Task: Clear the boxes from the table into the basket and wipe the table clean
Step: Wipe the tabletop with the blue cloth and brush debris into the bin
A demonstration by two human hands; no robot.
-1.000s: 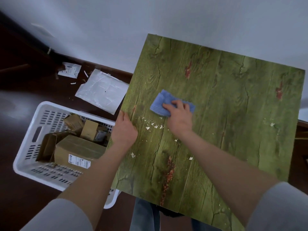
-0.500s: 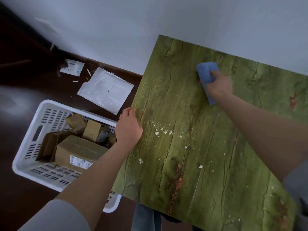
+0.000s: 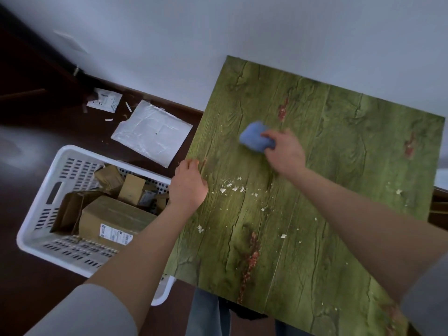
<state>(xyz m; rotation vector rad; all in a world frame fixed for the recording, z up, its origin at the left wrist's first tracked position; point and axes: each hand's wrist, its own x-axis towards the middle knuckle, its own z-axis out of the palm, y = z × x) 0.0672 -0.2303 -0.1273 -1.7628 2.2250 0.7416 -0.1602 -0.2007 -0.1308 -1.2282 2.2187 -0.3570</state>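
Brown cardboard boxes (image 3: 114, 214) lay in the white slotted plastic basket (image 3: 36, 229); wiping was in hand. The right hand (image 3: 286, 151) pinched a blue cloth (image 3: 254, 137) against the green wood-grain table (image 3: 339, 166). The left hand (image 3: 188, 185), fingers curled, steadied the edge. White crumbs (image 3: 229, 187) likely needed sweeping next.

1. The right hand (image 3: 284, 151) covers the near right part of the blue cloth (image 3: 254, 137), which is motion-blurred.
2. The left forearm hides the near right corner of the basket (image 3: 36, 229) and part of the largest box (image 3: 114, 219).
3. The table (image 3: 339, 190) runs past the picture's bottom right corner.
4. The box's label print is too small to read.
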